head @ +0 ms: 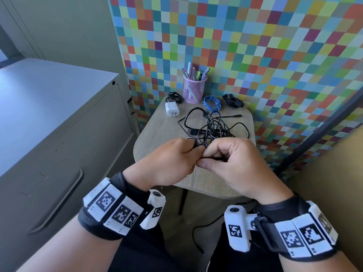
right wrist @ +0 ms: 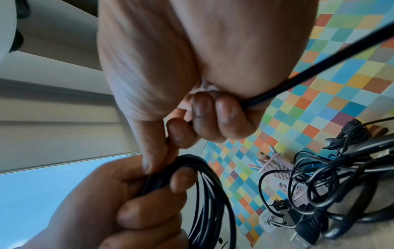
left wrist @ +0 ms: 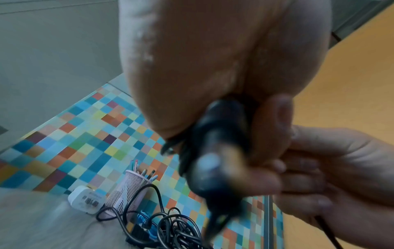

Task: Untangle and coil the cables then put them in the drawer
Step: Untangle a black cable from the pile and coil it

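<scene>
- Black cable coil (right wrist: 204,198) pinched in left hand (head: 169,163), fingers curled round the stacked loops; held above the near edge of the small wooden table (head: 155,134).
- Right hand (head: 233,163) closed on the free run of the same cable, which passes through the fist and leads away taut; thumb and forefinger meet the coil at the left hand's grip.
- Tangled black cables (head: 214,126) lie mid-table, unsorted. Blue cable (head: 211,103) and two black bundles sit behind, beside the pink mesh pen cup (head: 193,89); white charger (head: 171,108) on the left.
- Grey drawer cabinet (head: 59,134) stands left of the table, drawers shut.
- Risks, by my reading: loops could spring loose if the left pinch slackens; the trailing run may snag the tangle and drag it, or the charger, off the table; uneven loops would twist the coil.
</scene>
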Tool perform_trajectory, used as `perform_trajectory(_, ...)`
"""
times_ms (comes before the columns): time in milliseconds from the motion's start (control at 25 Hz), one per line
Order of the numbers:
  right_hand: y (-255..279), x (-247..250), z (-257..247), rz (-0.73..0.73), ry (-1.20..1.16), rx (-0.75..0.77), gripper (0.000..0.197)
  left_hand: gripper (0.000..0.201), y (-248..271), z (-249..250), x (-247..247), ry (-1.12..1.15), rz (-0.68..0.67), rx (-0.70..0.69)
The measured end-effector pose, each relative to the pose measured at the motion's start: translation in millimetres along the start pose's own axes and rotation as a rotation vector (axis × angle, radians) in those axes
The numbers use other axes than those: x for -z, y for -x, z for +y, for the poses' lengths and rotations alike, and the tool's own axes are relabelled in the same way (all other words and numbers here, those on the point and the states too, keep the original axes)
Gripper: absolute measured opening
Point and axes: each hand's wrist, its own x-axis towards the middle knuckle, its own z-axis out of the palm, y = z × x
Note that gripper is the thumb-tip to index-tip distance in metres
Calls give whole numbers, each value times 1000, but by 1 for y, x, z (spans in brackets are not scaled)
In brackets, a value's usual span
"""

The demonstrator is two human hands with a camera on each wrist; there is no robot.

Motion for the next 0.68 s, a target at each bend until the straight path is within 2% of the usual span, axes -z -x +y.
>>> perform_trajectory(80,0,-1,-1,3,-40,12,16,55,5,3,3,329,-145,81)
perform_trajectory(200,-1,1,-4,-1,-120,39,22,59,9,0,4,471,-268,1)
perform_trajectory(320,-4,5,1,4,-143,38,30,53,9,-4,5,522,-280,-25)
perform_trajectory(520,-8,19,7,18,-77,36,11,44,12,-10,8,663,-293,-38)
perform_trajectory(600,-9,19,13,82,-25,49,6,36,15,-10,9,782,-272,-65)
perform_trajectory(680,-11,13,22,183,-2,34,9,30,16,-7,9,944,-216,-113)
